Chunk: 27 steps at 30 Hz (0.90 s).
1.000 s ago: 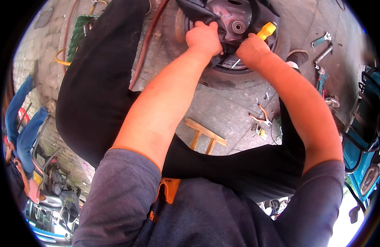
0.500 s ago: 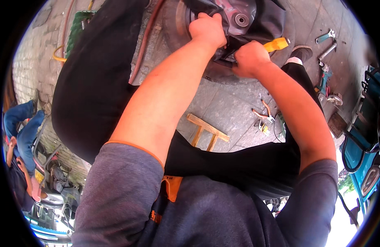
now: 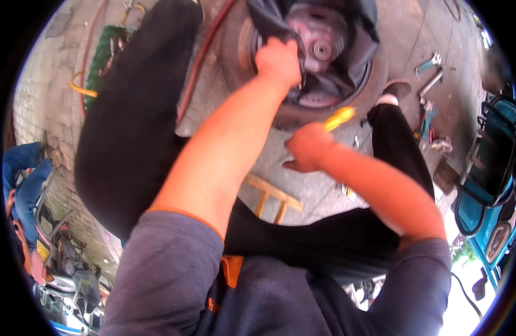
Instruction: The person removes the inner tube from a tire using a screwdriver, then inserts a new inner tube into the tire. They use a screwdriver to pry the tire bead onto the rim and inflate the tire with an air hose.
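Note:
A wheel lies flat on the paving at the top, with a grey metal hub inside its black tyre. Loose folds of a black rubber inner tube spread over the rim and hub. My left hand is closed on a fold of the tube at the wheel's left side. Nearer to me and off the tyre, my right hand is closed around a yellow-handled tool. Its handle sticks out past the thumb side, blurred by motion; the tool's other end cannot be made out.
A small wooden stool stands between my legs. At right lie an adjustable wrench, a metal bar and a power tool. A green tray and a reddish hose are at left. Another person's legs show far left.
My right hand has pulled back from the wheel toward me, carrying the yellow-handled tool. My left hand stays on the tube. The view has shifted slightly, showing more of the wheel.

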Tool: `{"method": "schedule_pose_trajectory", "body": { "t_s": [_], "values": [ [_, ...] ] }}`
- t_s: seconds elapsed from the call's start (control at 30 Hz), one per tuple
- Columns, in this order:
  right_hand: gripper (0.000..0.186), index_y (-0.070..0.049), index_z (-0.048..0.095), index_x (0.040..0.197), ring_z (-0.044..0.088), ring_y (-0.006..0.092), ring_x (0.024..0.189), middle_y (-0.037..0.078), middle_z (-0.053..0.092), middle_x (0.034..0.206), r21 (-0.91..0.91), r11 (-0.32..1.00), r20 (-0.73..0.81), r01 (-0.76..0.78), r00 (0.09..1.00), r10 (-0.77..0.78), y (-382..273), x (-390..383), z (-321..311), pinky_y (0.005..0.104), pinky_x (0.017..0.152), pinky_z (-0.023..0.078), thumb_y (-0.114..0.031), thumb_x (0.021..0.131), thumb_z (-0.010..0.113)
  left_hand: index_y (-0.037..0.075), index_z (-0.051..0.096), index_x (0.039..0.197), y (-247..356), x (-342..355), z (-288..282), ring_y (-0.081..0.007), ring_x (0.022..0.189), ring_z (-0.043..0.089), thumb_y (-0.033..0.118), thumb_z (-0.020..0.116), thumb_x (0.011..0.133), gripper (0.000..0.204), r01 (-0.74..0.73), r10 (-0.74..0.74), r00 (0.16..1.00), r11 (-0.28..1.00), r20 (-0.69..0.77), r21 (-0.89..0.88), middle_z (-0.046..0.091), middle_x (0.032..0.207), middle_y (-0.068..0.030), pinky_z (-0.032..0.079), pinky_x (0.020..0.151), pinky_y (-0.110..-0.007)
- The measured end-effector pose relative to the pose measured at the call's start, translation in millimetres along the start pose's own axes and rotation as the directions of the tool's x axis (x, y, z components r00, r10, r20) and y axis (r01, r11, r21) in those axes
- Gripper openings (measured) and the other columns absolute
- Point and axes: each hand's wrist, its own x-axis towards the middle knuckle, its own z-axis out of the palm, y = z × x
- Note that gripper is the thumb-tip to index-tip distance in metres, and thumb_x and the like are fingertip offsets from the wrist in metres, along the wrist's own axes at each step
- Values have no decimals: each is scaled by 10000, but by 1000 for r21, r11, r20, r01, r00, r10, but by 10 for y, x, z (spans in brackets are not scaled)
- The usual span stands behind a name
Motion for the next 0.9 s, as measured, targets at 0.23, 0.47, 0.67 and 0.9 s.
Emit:
{"method": "schedule_pose_trajectory", "body": {
  "t_s": [0.23, 0.47, 0.67, 0.9],
  "values": [
    [284, -135, 739, 1161, 772, 293, 1008, 111, 796, 1047, 2, 916, -121, -402, 909, 399, 635, -316, -203, 444, 824, 601, -295, 1033, 542, 160, 534, 1419, -112, -108, -1, -363, 1182, 702, 410, 881, 775, 773, 73, -74, 993, 997, 88, 17, 560, 1373, -225, 605, 922, -450],
    [245, -156, 799, 1153, 764, 247, 1093, 78, 796, 1159, -76, 889, -45, -451, 893, 448, 478, -56, -355, 384, 856, 612, -164, 955, 656, 153, 527, 1404, -132, -10, 0, -354, 1153, 716, 486, 907, 742, 833, 24, -27, 996, 999, 86, 38, 571, 1354, -216, 619, 877, -434],
    [275, -132, 749, 1208, 765, 291, 1049, 117, 787, 1119, -13, 893, -79, -451, 890, 448, 563, -99, -291, 420, 846, 612, -161, 991, 583, 142, 534, 1391, -136, 25, 2, -349, 1133, 730, 451, 894, 762, 788, 51, -55, 995, 998, 84, 42, 580, 1346, -218, 618, 883, -439],
    [337, -143, 700, 1313, 765, 274, 1082, 102, 783, 1173, 58, 867, -48, -495, 866, 498, 484, -169, -303, 400, 854, 619, -145, 989, 606, 139, 541, 1388, -116, 20, -35, -354, 1152, 724, 447, 888, 767, 775, 61, -65, 993, 997, 99, 41, 582, 1345, -216, 617, 890, -441]
  ]
}}
